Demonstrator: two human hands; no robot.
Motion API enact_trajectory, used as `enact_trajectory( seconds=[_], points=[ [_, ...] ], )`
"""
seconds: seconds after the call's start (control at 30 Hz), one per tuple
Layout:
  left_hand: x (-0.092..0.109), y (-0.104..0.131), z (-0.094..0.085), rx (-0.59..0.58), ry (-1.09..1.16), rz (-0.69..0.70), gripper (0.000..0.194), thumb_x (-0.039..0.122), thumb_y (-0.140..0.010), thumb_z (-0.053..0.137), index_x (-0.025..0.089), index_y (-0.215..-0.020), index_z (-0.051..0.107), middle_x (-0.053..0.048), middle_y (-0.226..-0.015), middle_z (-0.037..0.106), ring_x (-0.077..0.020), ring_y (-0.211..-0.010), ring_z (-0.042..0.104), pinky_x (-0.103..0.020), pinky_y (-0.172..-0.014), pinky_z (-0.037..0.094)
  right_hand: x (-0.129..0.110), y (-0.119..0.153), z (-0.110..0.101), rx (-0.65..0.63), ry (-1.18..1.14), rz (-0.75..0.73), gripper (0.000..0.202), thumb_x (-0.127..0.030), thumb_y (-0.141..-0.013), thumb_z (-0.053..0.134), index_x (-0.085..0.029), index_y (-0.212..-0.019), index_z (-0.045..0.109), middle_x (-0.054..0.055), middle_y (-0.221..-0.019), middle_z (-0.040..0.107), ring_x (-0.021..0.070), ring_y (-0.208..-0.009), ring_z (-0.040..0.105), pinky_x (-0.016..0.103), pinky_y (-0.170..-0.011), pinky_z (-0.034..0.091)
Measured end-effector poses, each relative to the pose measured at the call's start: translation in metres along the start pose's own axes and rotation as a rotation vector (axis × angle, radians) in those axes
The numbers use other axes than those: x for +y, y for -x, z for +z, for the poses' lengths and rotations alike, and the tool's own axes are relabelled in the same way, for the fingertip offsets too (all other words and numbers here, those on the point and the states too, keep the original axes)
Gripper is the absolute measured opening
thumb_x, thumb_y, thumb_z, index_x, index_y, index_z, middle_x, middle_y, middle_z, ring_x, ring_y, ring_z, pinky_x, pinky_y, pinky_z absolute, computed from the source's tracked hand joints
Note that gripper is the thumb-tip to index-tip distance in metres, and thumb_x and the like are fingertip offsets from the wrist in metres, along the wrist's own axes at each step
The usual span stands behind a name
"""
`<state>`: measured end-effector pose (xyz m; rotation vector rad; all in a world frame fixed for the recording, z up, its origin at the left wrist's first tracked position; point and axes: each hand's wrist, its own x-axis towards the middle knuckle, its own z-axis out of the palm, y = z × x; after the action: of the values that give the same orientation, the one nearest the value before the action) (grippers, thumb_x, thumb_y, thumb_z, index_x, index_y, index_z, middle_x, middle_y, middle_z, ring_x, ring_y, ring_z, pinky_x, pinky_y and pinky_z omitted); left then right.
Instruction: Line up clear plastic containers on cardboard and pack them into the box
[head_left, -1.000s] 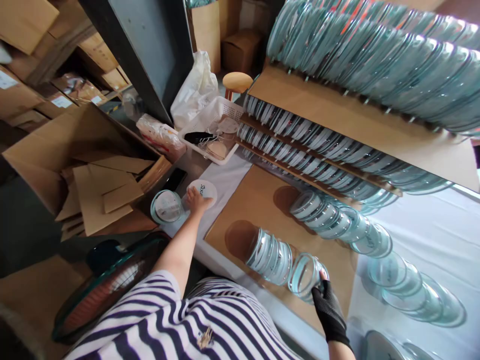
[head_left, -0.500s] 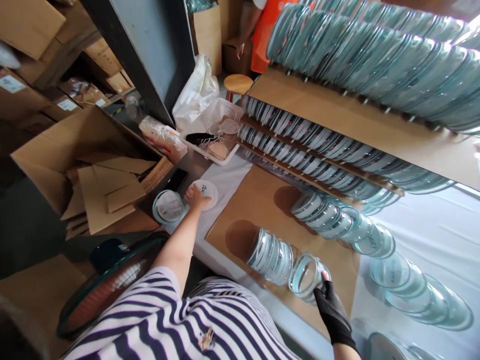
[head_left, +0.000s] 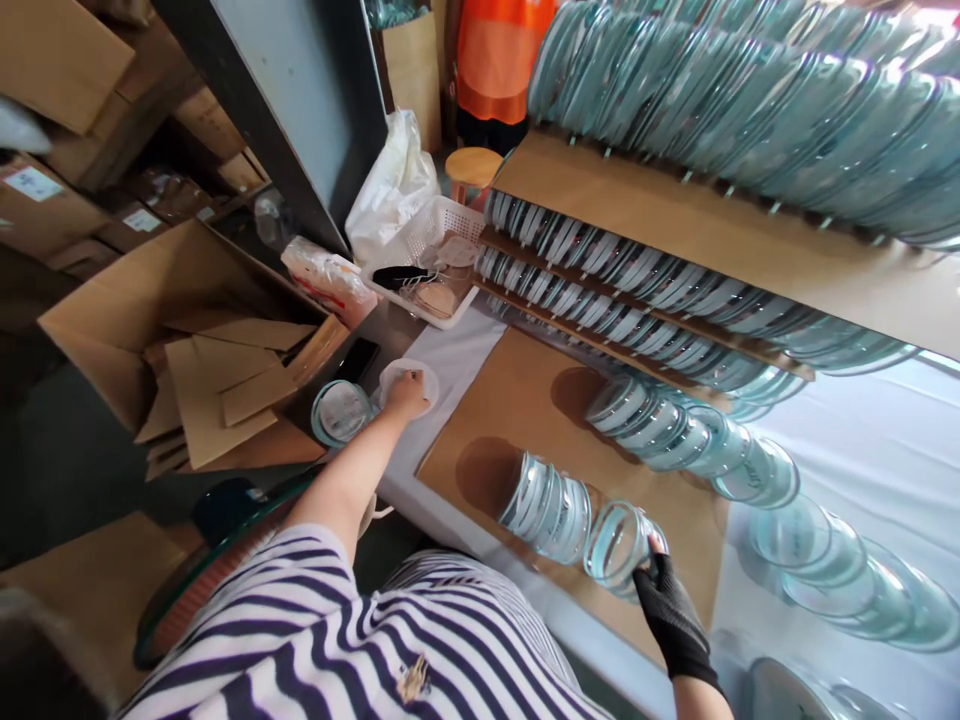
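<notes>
My bare left hand (head_left: 409,393) is over a pile of white round sheets (head_left: 388,378), with its fingers bent and closed on the top; the fingertips are partly hidden. Left of it lies a short stack of glass discs (head_left: 341,412) with a printed white round on top. My right hand (head_left: 667,600), in a black fingerless glove, grips the right side of a small stack of round clear glass pieces (head_left: 616,545) on a brown cardboard sheet (head_left: 480,400). Close by, a leaning row of glass discs with lettering (head_left: 551,508) rests on the same cardboard.
Racks of upright glass discs (head_left: 712,130) stand at the back right. More glass rows (head_left: 667,425) lean on the table. A white basket (head_left: 450,312), an open carton (head_left: 112,320), a fan (head_left: 180,600) and a stool (head_left: 472,167) stand around. A person in an orange vest (head_left: 499,60) is behind.
My left hand has moved slightly right over the white round sheets, and its fingers have curled in. My right hand stays at the glass stack. The person behind has shifted left.
</notes>
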<state>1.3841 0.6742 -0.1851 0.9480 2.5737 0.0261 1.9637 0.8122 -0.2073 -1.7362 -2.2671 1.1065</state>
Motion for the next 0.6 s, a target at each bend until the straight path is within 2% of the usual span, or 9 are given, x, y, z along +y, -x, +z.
enact_trajectory(
  seconds=[0.1,0.17,0.23,0.33,0.4,0.5,0.6],
  points=[
    [-0.012,-0.001,-0.002,0.007,0.055,0.032,0.056,0.022,-0.080,0.064,0.021,-0.136,0.059,-0.015,-0.139,0.058,-0.0311,-0.119,0.062,-0.039,-0.098,0.050,0.002,0.000,0.001,0.023,0.012,0.003,0.082,-0.053,-0.077,0.044,-0.017,-0.150,0.038,0.016,-0.150,0.050,0.0315,-0.141,0.047,0.043,-0.117,0.038],
    [-0.024,0.001,-0.004,0.050,0.096,0.010,0.052,0.022,-0.083,0.062,0.025,-0.135,0.059,-0.010,-0.141,0.057,-0.0270,-0.124,0.059,-0.036,-0.103,0.048,0.004,0.000,0.002,0.025,0.024,0.006,0.082,-0.053,-0.077,0.044,-0.016,-0.150,0.038,0.017,-0.149,0.051,0.0319,-0.140,0.048,0.044,-0.116,0.039],
    [-0.035,0.006,-0.002,0.123,0.127,-0.082,0.056,0.025,-0.086,0.060,0.023,-0.141,0.053,-0.011,-0.144,0.055,-0.0267,-0.132,0.053,-0.037,-0.109,0.044,0.005,0.000,0.002,0.014,0.030,0.007,0.082,-0.053,-0.077,0.044,-0.015,-0.150,0.038,0.017,-0.149,0.050,0.0319,-0.140,0.048,0.044,-0.116,0.039],
    [-0.044,0.020,0.012,0.212,0.160,-0.284,0.068,0.033,-0.089,0.058,0.010,-0.150,0.038,-0.021,-0.141,0.054,-0.0321,-0.138,0.045,-0.043,-0.114,0.039,0.004,0.000,0.002,0.002,0.027,0.005,0.082,-0.053,-0.078,0.043,-0.015,-0.151,0.037,0.016,-0.151,0.048,0.0311,-0.142,0.045,0.042,-0.117,0.037],
    [-0.042,0.031,0.025,0.229,0.180,-0.376,0.080,0.041,-0.087,0.062,0.004,-0.151,0.032,-0.026,-0.143,0.051,-0.0355,-0.141,0.042,-0.045,-0.115,0.037,0.002,-0.001,0.001,0.005,0.020,-0.007,0.083,-0.052,-0.077,0.043,-0.014,-0.150,0.036,0.016,-0.153,0.046,0.0306,-0.144,0.042,0.041,-0.120,0.034],
    [-0.029,0.040,0.039,0.247,0.207,-0.420,0.101,0.052,-0.080,0.071,0.001,-0.154,0.024,-0.030,-0.157,0.032,-0.0391,-0.149,0.029,-0.046,-0.119,0.030,0.000,-0.001,0.000,0.006,0.012,-0.009,0.084,-0.051,-0.077,0.043,-0.012,-0.150,0.035,0.017,-0.154,0.044,0.0311,-0.145,0.041,0.043,-0.121,0.032],
    [-0.015,0.033,0.037,0.254,0.240,-0.405,0.112,0.058,-0.076,0.073,0.001,-0.156,0.019,-0.030,-0.163,0.017,-0.0411,-0.153,0.015,-0.049,-0.122,0.023,-0.001,-0.001,-0.001,-0.009,0.006,0.009,0.082,-0.050,-0.077,0.045,-0.015,-0.150,0.035,0.016,-0.154,0.044,0.0326,-0.144,0.042,0.046,-0.120,0.034]
  ],
)
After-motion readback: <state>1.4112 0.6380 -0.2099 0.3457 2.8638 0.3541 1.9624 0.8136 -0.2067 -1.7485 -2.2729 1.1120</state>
